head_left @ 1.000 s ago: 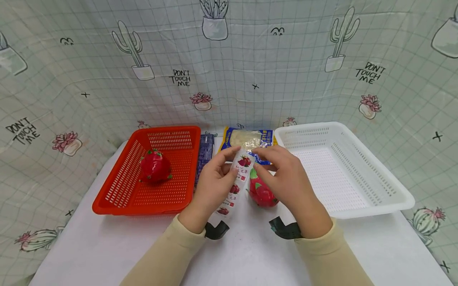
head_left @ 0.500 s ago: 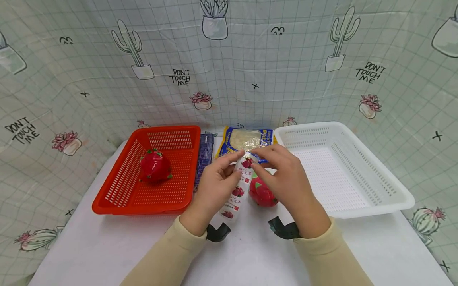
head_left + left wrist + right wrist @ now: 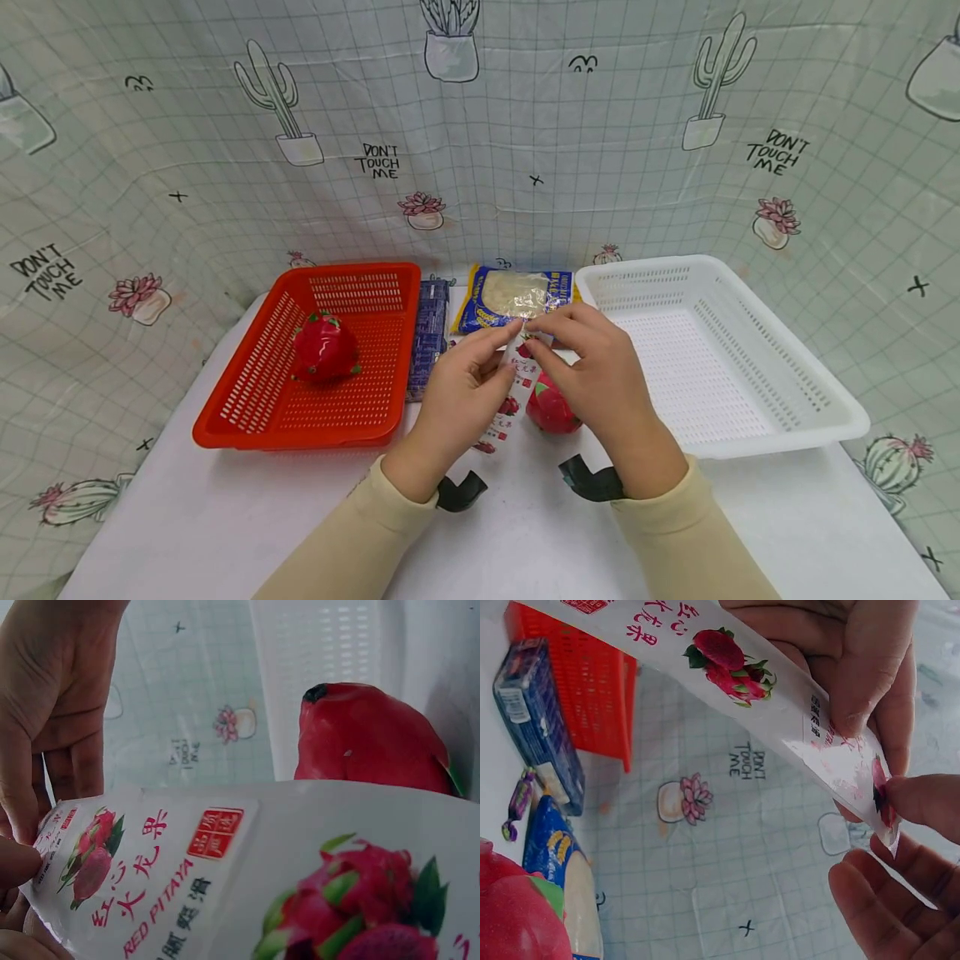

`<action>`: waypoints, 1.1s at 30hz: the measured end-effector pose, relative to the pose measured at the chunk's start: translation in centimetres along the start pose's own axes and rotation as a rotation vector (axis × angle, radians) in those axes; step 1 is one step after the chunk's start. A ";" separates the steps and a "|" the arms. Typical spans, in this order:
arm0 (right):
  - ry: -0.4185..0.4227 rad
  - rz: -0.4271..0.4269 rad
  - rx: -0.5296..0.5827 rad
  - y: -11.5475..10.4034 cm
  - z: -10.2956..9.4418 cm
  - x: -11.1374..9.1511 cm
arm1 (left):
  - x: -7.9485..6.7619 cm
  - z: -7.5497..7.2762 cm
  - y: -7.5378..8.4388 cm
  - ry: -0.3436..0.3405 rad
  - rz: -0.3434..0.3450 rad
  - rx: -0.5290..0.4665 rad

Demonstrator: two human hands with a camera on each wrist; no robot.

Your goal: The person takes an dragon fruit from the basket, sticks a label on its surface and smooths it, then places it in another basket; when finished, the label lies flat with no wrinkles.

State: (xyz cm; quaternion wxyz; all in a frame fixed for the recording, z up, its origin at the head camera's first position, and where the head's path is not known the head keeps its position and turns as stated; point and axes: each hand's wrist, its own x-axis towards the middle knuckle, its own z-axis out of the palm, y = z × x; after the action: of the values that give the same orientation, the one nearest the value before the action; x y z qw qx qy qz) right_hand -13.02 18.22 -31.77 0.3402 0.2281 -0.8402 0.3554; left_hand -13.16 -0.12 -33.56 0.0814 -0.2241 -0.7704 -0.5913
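My left hand (image 3: 457,396) grips a long strip of white stickers (image 3: 780,705) printed with red pitaya pictures and lettering. At the strip's upper end, my right hand (image 3: 600,367) pinches the tip between thumb and forefinger; in the right wrist view that end bends and narrows to a point. The strip's lower part hangs down below my left thumb. Behind it on the white table, partly covered by the right hand, lies a red dragon fruit (image 3: 553,408) with green scales. The left wrist view shows this dragon fruit (image 3: 367,739) just beyond the strip's edge.
On the left, a red basket (image 3: 217,433) holds another dragon fruit (image 3: 325,350). A white basket (image 3: 847,421) stands at the right. Between them at the back lie a dark blue box (image 3: 430,325), a blue-and-yellow packet (image 3: 517,292) and a wrapped candy (image 3: 517,802).
My left hand has shifted a little to the right with the sticker strip. The strip's top now meets my right fingertips and is bent there. The baskets and fruits stay put.
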 end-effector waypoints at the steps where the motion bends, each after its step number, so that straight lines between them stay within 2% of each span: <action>1: 0.002 -0.011 0.002 0.0 0.0 0.0 | 0.0 0.0 0.0 -0.003 -0.011 -0.005; 5: -0.001 -0.040 -0.003 0.2 0.2 0.0 | 0.1 -0.1 -0.1 -0.009 -0.050 0.006; 10: -0.005 -0.034 -0.019 0.1 0.1 0.1 | 0.1 -0.2 -0.4 -0.009 -0.068 0.028; 19: -0.023 -0.019 -0.052 0.0 -0.2 0.2 | 0.6 -0.4 -0.6 -0.039 -0.053 0.049; 26: -0.006 0.009 -0.032 0.1 -0.3 0.3 | 1.1 -0.6 -0.5 -0.064 -0.017 0.092; 33: -0.025 0.042 -0.047 0.1 -0.4 0.2 | 0.9 -0.4 -0.8 -0.062 -0.042 0.073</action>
State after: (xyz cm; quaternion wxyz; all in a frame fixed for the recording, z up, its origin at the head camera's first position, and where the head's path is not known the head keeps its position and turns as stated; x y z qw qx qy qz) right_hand -13.06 18.53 -31.50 0.3273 0.2069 -0.8571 0.3399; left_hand -14.41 -0.43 -33.78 0.0534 -0.2230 -0.7980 -0.5573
